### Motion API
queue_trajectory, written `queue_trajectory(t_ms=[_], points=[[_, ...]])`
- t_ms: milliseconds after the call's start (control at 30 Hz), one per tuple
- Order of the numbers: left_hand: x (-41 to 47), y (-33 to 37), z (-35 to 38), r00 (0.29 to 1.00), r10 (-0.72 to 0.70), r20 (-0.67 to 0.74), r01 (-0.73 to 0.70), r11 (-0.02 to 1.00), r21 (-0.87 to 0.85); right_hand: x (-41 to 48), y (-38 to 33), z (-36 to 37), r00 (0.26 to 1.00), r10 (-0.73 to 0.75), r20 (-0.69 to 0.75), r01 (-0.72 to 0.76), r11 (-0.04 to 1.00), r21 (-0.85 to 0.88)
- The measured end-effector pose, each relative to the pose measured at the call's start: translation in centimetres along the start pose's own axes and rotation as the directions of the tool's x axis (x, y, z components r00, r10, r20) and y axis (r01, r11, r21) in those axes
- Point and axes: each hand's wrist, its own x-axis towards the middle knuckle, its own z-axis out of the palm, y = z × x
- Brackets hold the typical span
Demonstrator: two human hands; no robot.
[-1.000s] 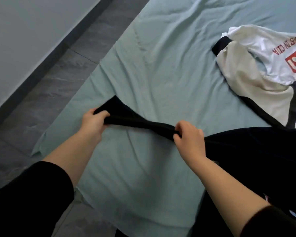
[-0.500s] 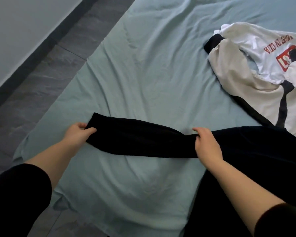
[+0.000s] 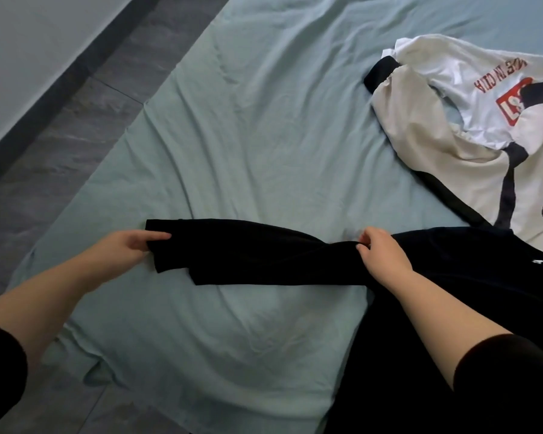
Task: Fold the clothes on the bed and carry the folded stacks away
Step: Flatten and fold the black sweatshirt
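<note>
fingers (image 3: 152,237) of left hand (image 3: 129,245) pinching the black sleeve (image 3: 248,255) at its cuff, right hand (image 3: 380,255) pinching it mid-way, stretched over the bed (image 3: 264,136), white top (image 3: 436,136) nearby

A bedroom in a home is shown. A bed (image 3: 279,120) covered with a pale green sheet is seen, with a black garment (image 3: 264,255) and a white printed sweatshirt (image 3: 420,145) laid on it. A grey tiled floor (image 3: 60,151) and a white wall (image 3: 29,42) are found beside it.

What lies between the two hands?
A black sleeve, stretched over the green bedsheet from left hand to right hand, in the head view.
</note>
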Motion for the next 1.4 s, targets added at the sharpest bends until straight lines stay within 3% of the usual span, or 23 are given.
queue_trajectory(t_ms=[100,167,267,367,467,567,667,733,800,867,933,1000,1033,1100,1167,1200,1267,1300,1333,1400], points=[[0.2,-0.5,0.6,0.990,0.124,-0.065,-0.107,0.969,0.221,0.1,-0.1,0.7,1.000,0.021,-0.016,-0.021,0.999,0.029],[0.7,-0.2,0.7,0.968,0.164,-0.188,-0.107,0.954,0.281,0.1,-0.1,0.8,0.998,0.016,-0.063,-0.012,0.998,0.063],[1.3,0.8,0.0,0.891,0.116,-0.439,-0.095,0.993,0.070,0.5,-0.1,-0.2,0.969,0.012,-0.246,0.029,0.986,0.162],[2.4,2.4,-1.1,0.819,0.047,-0.572,-0.141,0.983,-0.121,2.0,0.0,-2.1,0.903,0.137,-0.407,0.024,0.930,0.367],[4.8,3.5,-1.7,0.848,0.108,-0.519,-0.122,0.993,0.008,4.3,-0.2,-2.7,0.898,0.240,-0.369,-0.034,0.874,0.485],[7.6,3.3,-1.4,0.901,0.126,-0.416,-0.073,0.987,0.140,5.0,-0.6,-1.4,0.962,0.172,-0.213,-0.044,0.865,0.500],[9.3,2.2,-0.7,0.903,0.122,-0.413,0.021,0.946,0.324,2.9,-1.1,0.8,0.957,-0.004,-0.291,0.079,0.966,0.247],[9.9,1.5,-0.2,0.891,0.135,-0.434,0.046,0.923,0.381,0.6,-1.6,2.8,0.922,-0.032,-0.385,0.083,0.990,0.116],[10.3,0.9,-0.1,0.888,0.128,-0.442,0.047,0.930,0.364,-1.1,-3.4,5.1,0.947,0.102,-0.305,-0.061,0.988,0.143],[10.5,0.5,-0.4,0.888,0.127,-0.441,0.045,0.932,0.360,-1.7,-6.8,7.7,0.985,0.136,-0.104,-0.128,0.989,0.079],[10.4,0.3,-0.9,0.882,0.140,-0.450,0.047,0.924,0.380,-2.1,-11.5,10.0,0.991,-0.118,0.057,0.119,0.992,-0.027],[10.0,0.3,-1.4,0.874,0.159,-0.459,0.033,0.923,0.383,-2.7,-15.6,11.3,0.898,-0.394,0.196,0.408,0.912,-0.036],[9.5,0.5,-1.5,0.874,0.168,-0.456,0.018,0.927,0.376,-3.1,-16.9,11.4,0.863,-0.439,0.251,0.458,0.889,-0.019],[8.2,1.1,-1.4,0.874,0.175,-0.454,-0.019,0.944,0.329,-3.6,-18.1,10.6,0.872,-0.400,0.282,0.397,0.915,0.072],[6.4,2.1,-0.8,0.857,0.166,-0.487,-0.046,0.967,0.250,-4.8,-18.6,9.0,0.914,-0.339,0.223,0.255,0.907,0.336],[5.4,2.8,-0.3,0.845,0.165,-0.509,-0.068,0.977,0.203,-5.6,-18.8,8.2,0.938,-0.296,0.182,0.153,0.822,0.548],[2.8,4.7,1.5,0.829,0.179,-0.529,-0.160,0.984,0.082,-7.5,-19.5,6.7,0.964,-0.207,0.167,-0.054,0.461,0.886],[1.4,5.8,2.9,0.839,0.190,-0.511,-0.219,0.976,0.004,-8.3,-19.8,6.1,0.964,-0.187,0.187,-0.124,0.305,0.944],[0.0,6.8,4.4,0.863,0.202,-0.463,-0.263,0.962,-0.072,-8.7,-19.9,5.7,0.959,-0.189,0.212,-0.171,0.211,0.962],[-2.1,8.5,8.1,0.933,0.220,-0.284,-0.271,0.950,-0.153,-8.8,-19.7,4.8,0.948,-0.189,0.257,-0.237,0.123,0.964]])
